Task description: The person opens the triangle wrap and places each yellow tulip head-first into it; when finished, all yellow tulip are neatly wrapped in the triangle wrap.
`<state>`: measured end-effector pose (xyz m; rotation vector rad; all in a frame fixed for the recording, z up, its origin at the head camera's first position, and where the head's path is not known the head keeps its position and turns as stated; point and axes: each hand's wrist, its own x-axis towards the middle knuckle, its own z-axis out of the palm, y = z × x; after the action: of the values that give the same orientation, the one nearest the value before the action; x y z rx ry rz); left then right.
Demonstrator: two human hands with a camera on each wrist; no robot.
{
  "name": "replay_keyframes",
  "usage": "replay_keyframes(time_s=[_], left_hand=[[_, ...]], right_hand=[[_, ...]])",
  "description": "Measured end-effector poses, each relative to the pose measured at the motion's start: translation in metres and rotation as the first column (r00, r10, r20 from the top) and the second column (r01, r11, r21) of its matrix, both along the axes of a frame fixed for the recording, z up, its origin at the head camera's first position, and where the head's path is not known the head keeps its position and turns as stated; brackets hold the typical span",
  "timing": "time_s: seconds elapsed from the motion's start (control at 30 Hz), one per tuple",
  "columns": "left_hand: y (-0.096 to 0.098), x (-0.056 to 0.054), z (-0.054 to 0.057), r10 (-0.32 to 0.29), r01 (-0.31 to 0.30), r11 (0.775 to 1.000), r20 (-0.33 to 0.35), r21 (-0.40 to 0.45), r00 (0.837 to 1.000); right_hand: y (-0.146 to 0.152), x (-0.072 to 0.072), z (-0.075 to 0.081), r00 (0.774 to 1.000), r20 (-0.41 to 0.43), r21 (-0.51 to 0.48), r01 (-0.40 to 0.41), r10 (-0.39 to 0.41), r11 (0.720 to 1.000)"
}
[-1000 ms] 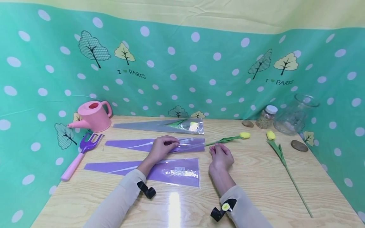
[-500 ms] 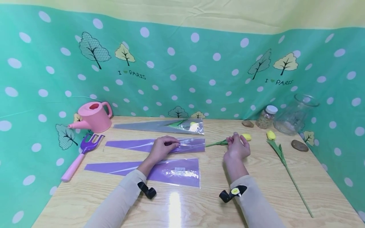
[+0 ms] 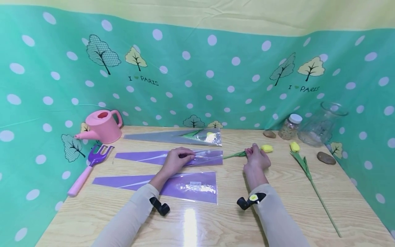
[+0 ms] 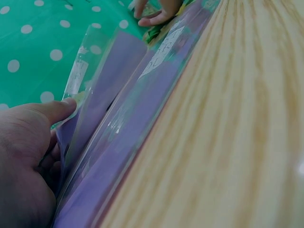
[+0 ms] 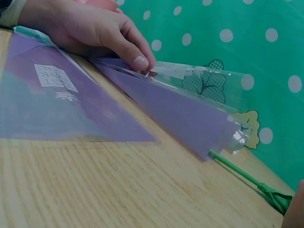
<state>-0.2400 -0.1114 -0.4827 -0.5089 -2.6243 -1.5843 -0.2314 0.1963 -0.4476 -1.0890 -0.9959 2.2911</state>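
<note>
Both arms (image 3: 129, 209) angled inward; left hand (image 3: 174, 161) pinching purple wrapper (image 3: 154, 156), right hand (image 3: 257, 160) holding tulip (image 3: 266, 148).

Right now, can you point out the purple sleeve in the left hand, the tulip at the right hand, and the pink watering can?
Purple sleeve (image 5: 173, 110): right wrist view, on its purple face.
Tulip (image 3: 266, 148): head view, on its yellow bloom.
Pink watering can (image 3: 106, 128): head view, on its body.

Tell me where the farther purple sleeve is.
In the head view, the farther purple sleeve lies mostly left of centre, between the grey sleeve and the nearer purple sleeve; the left hand pinches it.
</note>
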Motion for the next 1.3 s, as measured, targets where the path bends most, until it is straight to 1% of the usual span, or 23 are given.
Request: replay_keyframes(time_s=[0.2,0.4,0.53,0.7,0.87,1.13,1.3], left_hand=[[0.0,0.0,0.0,-0.002,0.002,1.0,-0.003,0.006,1.0],[-0.003,-0.001,0.0,0.009,-0.009,1.0,-0.009,0.002,1.0],[-0.003,0.0,0.001,0.01,-0.01,1.0,-0.003,-0.003,1.0],[-0.001,0.001,0.001,-0.008,0.008,1.0,-0.001,-0.004,1.0],[0.0,0.001,-0.001,-0.005,0.005,1.0,-0.021,0.006,1.0],[0.001,0.001,-0.001,0.003,-0.003,1.0,-0.014,0.011,1.0],[0.001,0.001,0.001,0.013,-0.013,1.0,-0.009,0.023,1.0]], right_hand=[[0.003,-0.007,0.002,0.998,0.049,0.004,-0.026,0.026,1.0],[0.0,-0.013,0.003,0.991,0.103,0.071,-0.095,0.088,0.993],[-0.003,-0.012,0.002,0.988,0.11,0.128,-0.119,0.105,0.985],[-0.006,-0.007,-0.004,0.993,0.095,0.214,-0.095,0.076,0.972],[-0.01,-0.002,-0.006,0.996,0.069,0.29,-0.075,0.057,0.954],[-0.021,0.006,-0.006,0.999,0.035,0.319,-0.01,-0.001,0.948],[-0.034,0.009,-0.007,1.0,0.007,0.326,0.006,-0.009,0.945]])
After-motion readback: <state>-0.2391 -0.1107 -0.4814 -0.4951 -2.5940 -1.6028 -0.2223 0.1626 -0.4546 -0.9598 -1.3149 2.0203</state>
